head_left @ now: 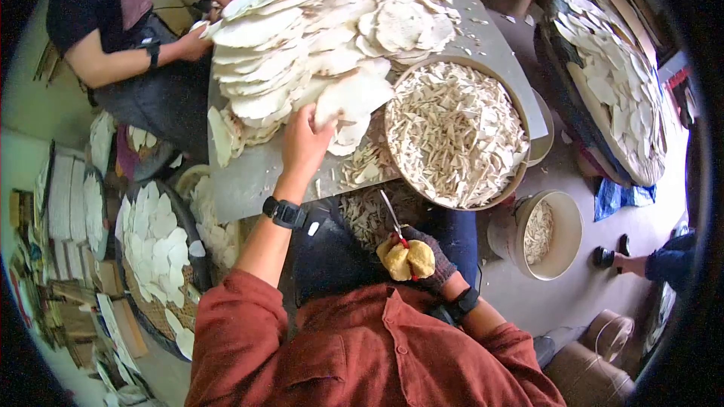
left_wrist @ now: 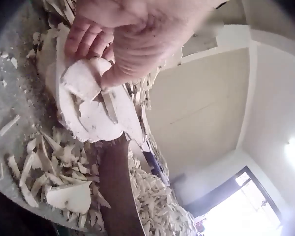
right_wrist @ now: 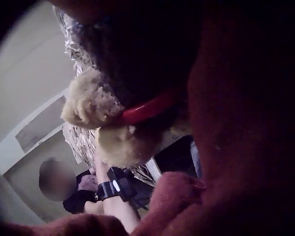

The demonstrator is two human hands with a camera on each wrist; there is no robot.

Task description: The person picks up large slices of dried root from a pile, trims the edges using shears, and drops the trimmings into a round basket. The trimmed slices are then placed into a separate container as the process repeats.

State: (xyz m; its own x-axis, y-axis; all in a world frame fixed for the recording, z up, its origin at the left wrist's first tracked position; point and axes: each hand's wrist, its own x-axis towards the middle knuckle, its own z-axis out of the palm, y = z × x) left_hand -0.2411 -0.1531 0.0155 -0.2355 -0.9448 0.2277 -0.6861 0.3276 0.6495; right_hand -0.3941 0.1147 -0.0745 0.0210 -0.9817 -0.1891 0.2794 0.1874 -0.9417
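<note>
Right now a pale flat slice (head_left: 354,96) is sitting at the near side of the heaped slices (head_left: 264,68) on the table (head_left: 235,200), and the left hand (head_left: 305,139) is pinching its edge between thumb and fingers. Over the lap, the gloved right hand (head_left: 440,256) is gripping red-handled scissors (head_left: 391,210) padded in yellow, while a round tray (head_left: 391,154) of trimmings (head_left: 456,132) is standing just beside the heap.

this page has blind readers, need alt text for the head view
A bare left hand grips a pale, flat slice at a large pile of similar slices on a grey table, while the gloved right hand holds red-handled scissors with yellow padding. A round tray of pale scraps is at right; another person is at upper left.
</note>
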